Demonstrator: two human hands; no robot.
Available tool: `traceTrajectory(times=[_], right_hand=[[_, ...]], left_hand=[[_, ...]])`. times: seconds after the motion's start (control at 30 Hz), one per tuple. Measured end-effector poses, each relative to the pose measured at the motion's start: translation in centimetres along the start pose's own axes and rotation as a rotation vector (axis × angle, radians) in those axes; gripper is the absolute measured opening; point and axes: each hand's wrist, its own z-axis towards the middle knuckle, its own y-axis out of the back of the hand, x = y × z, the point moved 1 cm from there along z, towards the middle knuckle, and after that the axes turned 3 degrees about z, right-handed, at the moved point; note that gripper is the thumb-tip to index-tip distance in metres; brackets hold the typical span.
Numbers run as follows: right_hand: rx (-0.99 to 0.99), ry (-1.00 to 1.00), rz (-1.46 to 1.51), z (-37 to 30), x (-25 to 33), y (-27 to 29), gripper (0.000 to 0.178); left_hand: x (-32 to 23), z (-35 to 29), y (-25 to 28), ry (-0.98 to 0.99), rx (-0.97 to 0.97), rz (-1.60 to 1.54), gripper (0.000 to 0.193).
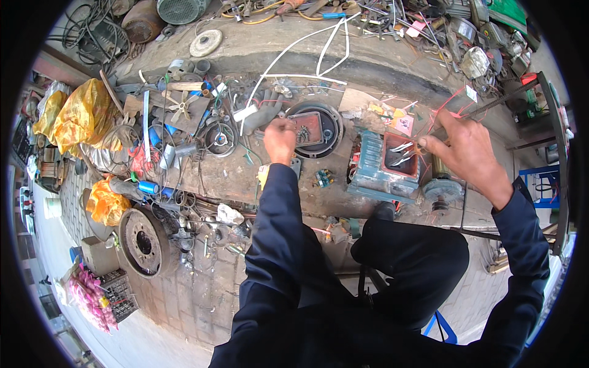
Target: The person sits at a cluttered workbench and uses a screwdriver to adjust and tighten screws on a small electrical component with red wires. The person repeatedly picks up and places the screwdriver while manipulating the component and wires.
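My left hand (280, 142) is closed, fingertips bunched, at the left edge of a small reddish rectangular tray (315, 121) with small dark screws or bolts in it. Anything between those fingers is hidden. The tray rests in a round dark metal cover (334, 140). To the right stands a blue-green electric motor (371, 162), its square terminal box (416, 167) open with several pale wire ends inside. Just right of this box, my right hand (469, 150) is raised with thumb and finger curled toward each other. What it grips is too small to make out.
Left of my hands lie a grey glove (267, 110), a round motor part (219, 140) and tangled wires. A small green block (323, 178) sits before the cover. White tubing (294, 44) arches behind. A heavy wheel (143, 243) stands lower left; a metal frame (555, 159) rises at right.
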Motion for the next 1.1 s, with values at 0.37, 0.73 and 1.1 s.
traceTrajectory(times=[0.37,0.73,1.1], right_hand=[[-0.092,0.164,0.247,-0.1,-0.8,0.0,0.034],[-0.188,0.319,0.352,-0.4,-1.3,-0.1,0.036],[-0.052,0.071,0.335,-0.3,-2.1,-0.2,0.041]], left_hand=[[2.0,1.7,1.4,0.051,-0.038,0.165,0.027],[3.6,2.1,-0.4,-0.063,0.037,0.374,0.018],[2.8,1.3,-2.2,-0.234,0.117,0.631,0.014]])
